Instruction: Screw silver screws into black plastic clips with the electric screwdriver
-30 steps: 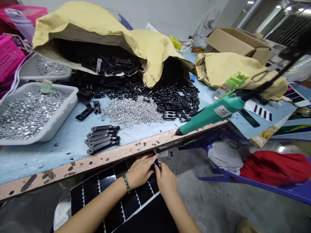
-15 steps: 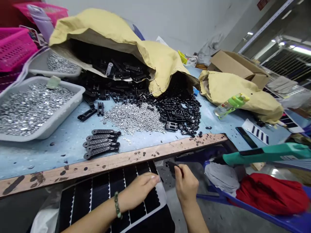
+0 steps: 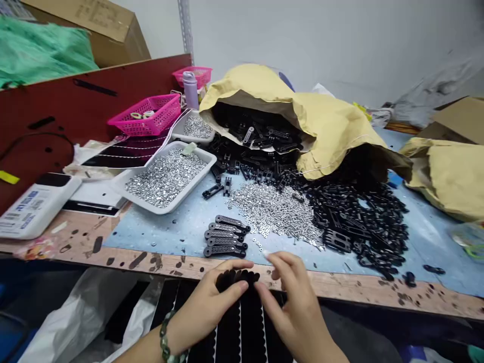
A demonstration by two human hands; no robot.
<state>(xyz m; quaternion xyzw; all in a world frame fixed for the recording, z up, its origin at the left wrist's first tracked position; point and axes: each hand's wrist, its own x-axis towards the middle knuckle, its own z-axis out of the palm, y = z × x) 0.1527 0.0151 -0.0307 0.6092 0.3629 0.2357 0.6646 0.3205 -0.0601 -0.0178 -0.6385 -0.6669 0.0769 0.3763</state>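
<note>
My left hand [image 3: 212, 302], with a beaded bracelet at its wrist, pinches a black strip with a scalloped edge [image 3: 236, 279] between thumb and fingers, just in front of the table edge. Close beside the strip is my right hand [image 3: 293, 302], fingers curved and apart; its thumb tip meets or nearly meets the strip's right end. Below both hands lie black sheets with white scalloped dividing lines [image 3: 242, 327], partly covered by my arms. Beyond my fingers, several black textured arm-shaped parts [image 3: 226, 241] are stacked on the blue table mat [image 3: 151, 237].
A pile of small silver pins [image 3: 272, 209] lies mid-table, beside a heap of black parts [image 3: 363, 222]. Yellow paper sacks [image 3: 257, 83] spill black pieces behind. At left stand a grey tray of metal bits [image 3: 164, 174], a pink basket [image 3: 159, 116] and a white device [image 3: 38, 204].
My view has swung left. My right hand has come from the right toward my left hand, and the black strip is now in my left hand's pinch.
</note>
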